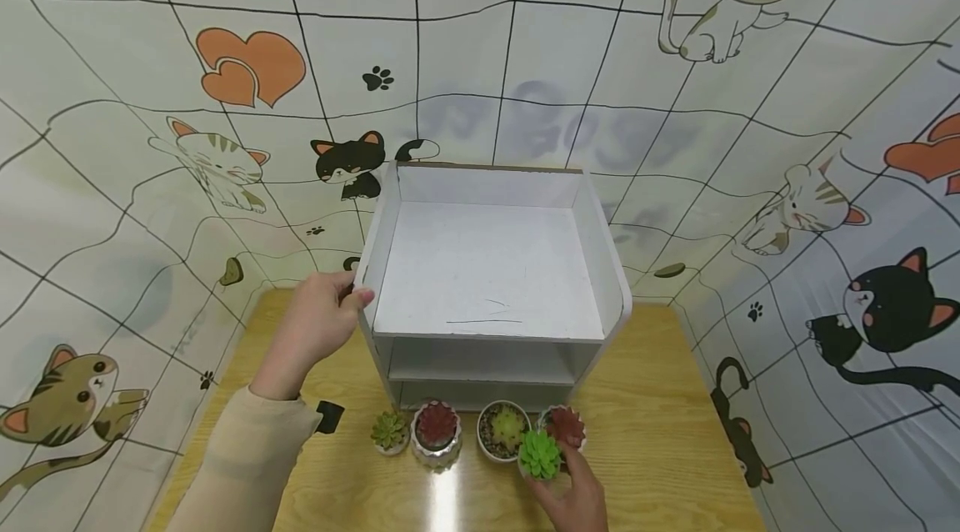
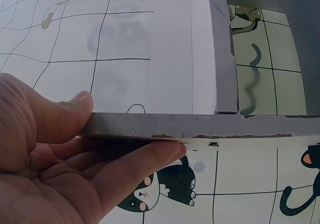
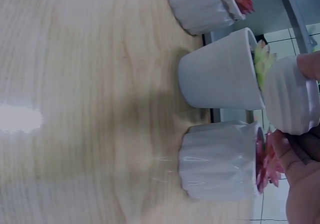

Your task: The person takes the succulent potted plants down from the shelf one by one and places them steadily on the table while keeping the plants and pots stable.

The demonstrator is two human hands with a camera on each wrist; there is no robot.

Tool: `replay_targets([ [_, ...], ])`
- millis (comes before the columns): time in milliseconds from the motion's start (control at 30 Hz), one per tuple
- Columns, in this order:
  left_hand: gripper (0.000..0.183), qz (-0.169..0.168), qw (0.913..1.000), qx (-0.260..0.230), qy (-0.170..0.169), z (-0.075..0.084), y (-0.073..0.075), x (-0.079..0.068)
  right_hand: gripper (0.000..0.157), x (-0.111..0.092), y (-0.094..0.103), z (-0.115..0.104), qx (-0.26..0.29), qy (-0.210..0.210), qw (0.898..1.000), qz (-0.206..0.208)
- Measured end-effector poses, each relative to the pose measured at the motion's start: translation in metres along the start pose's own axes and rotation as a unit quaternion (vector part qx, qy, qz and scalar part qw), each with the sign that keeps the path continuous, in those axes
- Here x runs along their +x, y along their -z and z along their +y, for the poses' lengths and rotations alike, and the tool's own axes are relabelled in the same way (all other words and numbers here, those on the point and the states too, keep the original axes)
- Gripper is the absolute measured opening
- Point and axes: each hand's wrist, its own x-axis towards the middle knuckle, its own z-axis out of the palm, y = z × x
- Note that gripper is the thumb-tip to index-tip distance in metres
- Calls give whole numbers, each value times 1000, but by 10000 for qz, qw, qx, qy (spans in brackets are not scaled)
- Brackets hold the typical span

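A white wooden shelf (image 1: 487, 265) with an open top tray and lower compartments stands on the table. My left hand (image 1: 322, 315) holds its left side panel; in the left wrist view, the thumb lies on one face of the panel edge (image 2: 200, 126) and the fingers on the other. My right hand (image 1: 573, 499) grips a small bright-green potted succulent (image 1: 540, 454), lifted above the table. In the right wrist view, thumb and fingers pinch its ribbed white pot (image 3: 290, 95). Just beyond it are a pale-green potted succulent (image 1: 505, 430) and a red one (image 1: 566, 426).
A dark-red potted succulent (image 1: 437, 430) and a small green one (image 1: 389, 430) stand before the shelf's left half. A small black piece (image 1: 329, 417) shows beside the left sleeve. Cat-print sheeting (image 1: 465, 48) rises behind and at both sides of the wooden table (image 1: 660, 432).
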Motion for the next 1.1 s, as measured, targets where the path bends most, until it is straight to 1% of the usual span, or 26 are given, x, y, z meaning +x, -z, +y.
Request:
replay_targets([
  [100,30,6,10000,-5,0,0,-1,0,60,-4,-3,4,-61,-12,10000,55],
  [233,33,-11,10000,-55,47,0,-1,0,61,-7,-4,5,-135,-196,9997,-75],
  [333,35,-23,9999,-72,105,1,-1,1,61,-9,-3,2,-121,-539,9978,-376],
  [433,35,-24,9999,-36,133,1,0,0,61,-10,-1,-1,-140,-949,9928,-719],
  [533,36,-41,9998,0,169,2,-1,0,61,-11,1,-3,-102,-1203,9877,-990],
  [700,37,-51,9998,-9,211,2,-1,0,60,-13,-1,1,54,-1342,9842,-1151],
  [800,37,-26,9998,-31,202,2,-1,0,61,-14,-4,5,47,-1409,9824,-1225],
  [1100,35,-3,10000,39,80,0,-1,1,59,-17,-8,14,136,-1396,9810,-1343],
])
